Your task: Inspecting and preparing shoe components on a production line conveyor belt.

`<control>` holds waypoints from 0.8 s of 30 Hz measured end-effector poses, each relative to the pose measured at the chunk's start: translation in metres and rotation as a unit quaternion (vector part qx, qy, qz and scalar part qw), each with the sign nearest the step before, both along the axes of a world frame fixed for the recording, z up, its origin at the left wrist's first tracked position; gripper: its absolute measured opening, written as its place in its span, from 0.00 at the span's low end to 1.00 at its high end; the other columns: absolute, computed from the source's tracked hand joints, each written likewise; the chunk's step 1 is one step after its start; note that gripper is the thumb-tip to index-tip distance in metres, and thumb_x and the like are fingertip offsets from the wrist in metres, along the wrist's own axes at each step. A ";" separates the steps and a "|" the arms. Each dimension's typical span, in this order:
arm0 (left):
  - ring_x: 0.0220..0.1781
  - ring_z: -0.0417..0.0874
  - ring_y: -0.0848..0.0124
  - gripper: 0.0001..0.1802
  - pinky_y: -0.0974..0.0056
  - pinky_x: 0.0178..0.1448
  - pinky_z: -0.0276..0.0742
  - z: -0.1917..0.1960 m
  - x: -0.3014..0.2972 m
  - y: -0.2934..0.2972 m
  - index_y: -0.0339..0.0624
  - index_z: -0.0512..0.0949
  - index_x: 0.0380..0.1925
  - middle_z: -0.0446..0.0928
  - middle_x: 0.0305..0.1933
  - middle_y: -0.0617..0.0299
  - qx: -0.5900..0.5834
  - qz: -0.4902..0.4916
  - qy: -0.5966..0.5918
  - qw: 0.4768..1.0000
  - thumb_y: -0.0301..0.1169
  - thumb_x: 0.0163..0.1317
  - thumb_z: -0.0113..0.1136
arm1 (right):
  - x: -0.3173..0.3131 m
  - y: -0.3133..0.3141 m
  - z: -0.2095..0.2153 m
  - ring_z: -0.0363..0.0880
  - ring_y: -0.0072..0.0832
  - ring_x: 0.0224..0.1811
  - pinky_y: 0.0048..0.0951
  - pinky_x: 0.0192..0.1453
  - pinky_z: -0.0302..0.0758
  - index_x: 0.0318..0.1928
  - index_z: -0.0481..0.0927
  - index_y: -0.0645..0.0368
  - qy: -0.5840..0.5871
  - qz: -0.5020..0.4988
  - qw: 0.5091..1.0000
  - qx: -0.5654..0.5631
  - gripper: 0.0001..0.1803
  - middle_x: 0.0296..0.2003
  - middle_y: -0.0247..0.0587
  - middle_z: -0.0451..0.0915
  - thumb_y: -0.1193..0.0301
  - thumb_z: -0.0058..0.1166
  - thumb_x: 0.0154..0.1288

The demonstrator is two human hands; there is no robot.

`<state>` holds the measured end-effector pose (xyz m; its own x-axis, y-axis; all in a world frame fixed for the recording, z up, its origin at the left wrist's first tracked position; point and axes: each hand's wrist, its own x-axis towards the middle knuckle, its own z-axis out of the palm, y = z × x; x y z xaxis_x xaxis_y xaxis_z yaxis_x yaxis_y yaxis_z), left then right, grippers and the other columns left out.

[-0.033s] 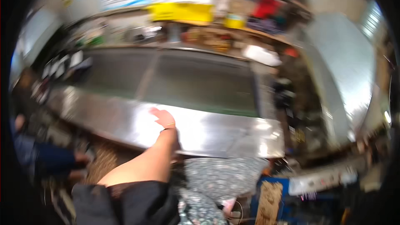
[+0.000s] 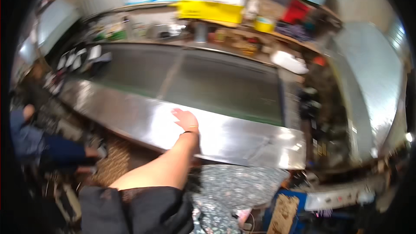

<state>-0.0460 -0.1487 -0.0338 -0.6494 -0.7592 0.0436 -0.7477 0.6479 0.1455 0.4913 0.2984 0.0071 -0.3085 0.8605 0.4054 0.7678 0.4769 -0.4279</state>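
My left hand (image 2: 185, 119) reaches in from a dark sleeve, over the shiny metal ledge (image 2: 229, 136) that runs along the near side of a dark flat bed (image 2: 225, 84). Its fingers look stretched out and slightly apart, pointing left, with nothing seen in them. Whether the palm rests on the metal or hovers just above it, I cannot tell. A pale seam divides the dark bed, and a green strip borders its near edge. My right hand is out of the picture.
Behind the bed, a shelf carries a yellow box (image 2: 210, 12) and assorted items. White strips (image 2: 78, 58) lie at the bed's left end, a white bundle (image 2: 289, 62) at its far right corner. A large grey panel (image 2: 372, 73) stands right. Another person (image 2: 47, 143) is at the left.
The whole scene has shifted rightward in the picture and looks less blurred, as my view has turned. My left hand keeps its place over the metal ledge.
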 end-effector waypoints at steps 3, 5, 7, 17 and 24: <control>0.80 0.41 0.51 0.33 0.40 0.77 0.41 0.007 0.003 -0.001 0.34 0.55 0.72 0.46 0.79 0.48 0.079 -0.004 0.107 0.991 0.37 0.69 0.40 | -0.047 -0.066 -0.018 0.86 0.33 0.34 0.33 0.31 0.80 0.43 0.84 0.59 0.006 0.131 0.990 -0.053 0.13 0.36 0.47 0.85 0.67 0.48 0.70; 0.80 0.41 0.48 0.37 0.40 0.78 0.37 0.018 0.016 -0.006 0.33 0.54 0.72 0.46 0.78 0.42 0.032 -0.030 0.085 0.995 0.44 0.68 0.45 | -0.064 -0.105 -0.027 0.85 0.33 0.34 0.33 0.31 0.79 0.44 0.84 0.59 -0.011 0.200 0.975 -0.101 0.13 0.36 0.47 0.85 0.67 0.48 0.70; 0.79 0.40 0.43 0.41 0.39 0.78 0.35 0.029 0.034 -0.014 0.33 0.54 0.72 0.45 0.77 0.37 0.073 -0.117 0.064 0.988 0.49 0.66 0.47 | -0.079 -0.132 -0.038 0.85 0.32 0.34 0.33 0.31 0.79 0.44 0.84 0.60 -0.040 0.256 0.956 -0.137 0.13 0.36 0.46 0.85 0.67 0.49 0.70; 0.78 0.42 0.37 0.41 0.41 0.78 0.41 0.033 0.101 -0.101 0.39 0.58 0.70 0.46 0.76 0.35 0.149 -0.521 0.033 0.840 0.52 0.63 0.53 | -0.108 -0.183 -0.110 0.84 0.31 0.34 0.31 0.32 0.79 0.45 0.82 0.60 -0.163 0.362 0.893 -0.213 0.12 0.36 0.44 0.84 0.68 0.50 0.69; 0.72 0.62 0.46 0.24 0.49 0.74 0.59 0.057 0.117 -0.186 0.36 0.74 0.55 0.66 0.67 0.42 0.222 -0.593 0.050 0.772 0.31 0.57 0.58 | -0.110 -0.181 -0.132 0.83 0.29 0.34 0.30 0.33 0.79 0.47 0.81 0.60 -0.200 0.349 0.886 -0.230 0.12 0.37 0.43 0.83 0.68 0.51 0.69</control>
<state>0.0706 -0.3343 0.0230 -0.9094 0.4134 0.0450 0.3633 0.7374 0.5695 0.3816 0.1173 -0.1248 -0.8706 0.4489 -0.2015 0.4887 0.7411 -0.4604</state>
